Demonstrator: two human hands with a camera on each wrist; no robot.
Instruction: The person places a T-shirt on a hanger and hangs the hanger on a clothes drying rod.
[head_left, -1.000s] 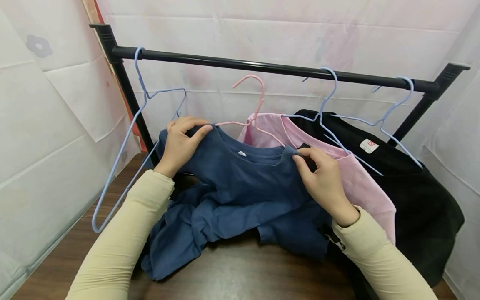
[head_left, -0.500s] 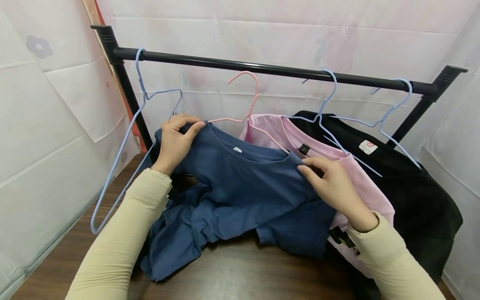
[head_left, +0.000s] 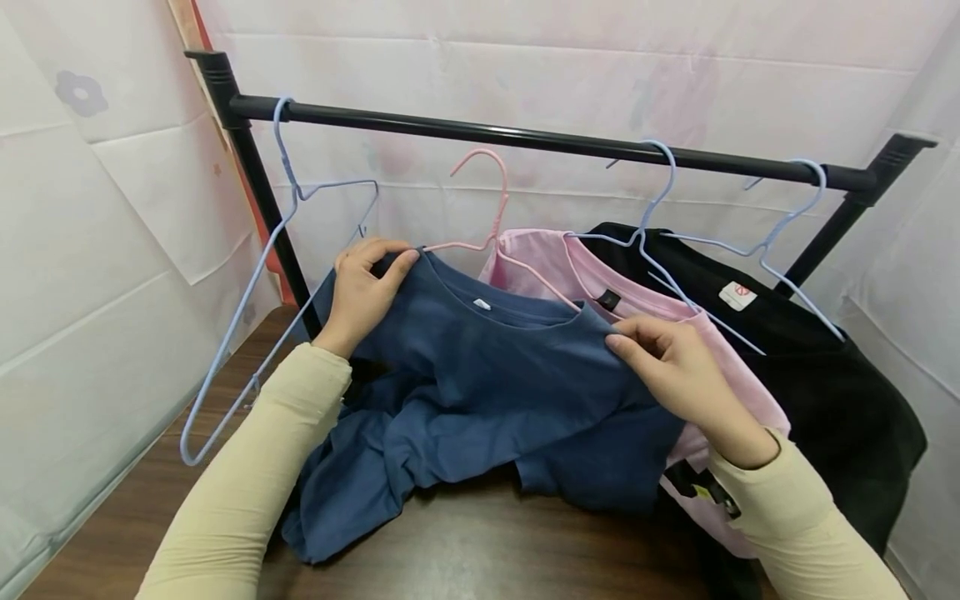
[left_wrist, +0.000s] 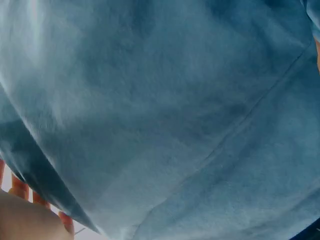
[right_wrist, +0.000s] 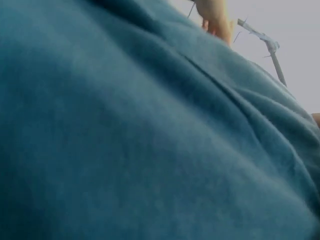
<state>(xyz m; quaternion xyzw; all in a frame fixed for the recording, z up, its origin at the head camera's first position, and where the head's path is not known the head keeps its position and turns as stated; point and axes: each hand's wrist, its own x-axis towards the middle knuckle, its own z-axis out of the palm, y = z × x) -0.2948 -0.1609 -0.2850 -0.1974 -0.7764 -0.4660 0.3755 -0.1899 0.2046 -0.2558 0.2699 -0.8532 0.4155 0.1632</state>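
A dark blue T-shirt (head_left: 510, 375) is held up at its shoulders by both hands, its lower part bunched on the table. My left hand (head_left: 367, 287) pinches the shoulder left of the neckline. At the opposite shoulder, my right hand (head_left: 675, 367) pinches the fabric between thumb and fingers. A pink hanger (head_left: 497, 221) sits inside the neck opening, its arms running under the shoulders and its hook standing free below the bar. Blue cloth fills most of the left wrist view, with fingers (left_wrist: 42, 200) at its edge. The right wrist view is also mostly blue cloth.
A black rack bar (head_left: 465, 129) crosses behind. An unloaded blue hanger (head_left: 281, 225) hangs at its left end. Toward the right, a pink shirt (head_left: 738, 387) and a black garment (head_left: 847, 417) hang on blue hangers. Below is a brown wooden table (head_left: 480, 542).
My right hand has moved right and slightly down, drawing the shirt's shoulder outward along the hanger arm. The pink hanger has shifted a little left. My left hand stays near its place.
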